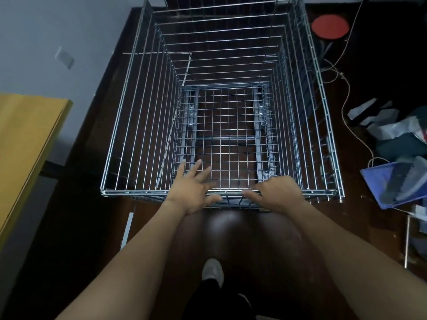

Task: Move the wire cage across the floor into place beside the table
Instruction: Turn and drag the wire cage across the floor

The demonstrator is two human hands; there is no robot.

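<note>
We stand over the wire cage (221,112), an open-topped box of silver bars on the dark wooden floor (242,239), and we look straight down through its mesh bottom to the boards beneath. Our right hand (278,192) is curled over the near top rail, fingers wrapped on the wire. Our left hand (193,189) is spread flat with its fingers apart above the same rail — whether the palm actually presses the wire we cannot tell. The yellow table (25,146) sits to the left, its edge near the cage's left wall but apart from it, with a strip of bare floor and grey wall (46,38) between. On the right the way is crowded: a blue dustpan (390,183) lies just beside the cage's near right corner, crumpled bags and cloth (397,130) are heaped behind it, and a pale cord (346,93) trails across the floor close to the right wall. A red round disc (330,26) rests by the far right corner. Below us — between our forearms — one grey shoe (212,272) points toward the cage.
</note>
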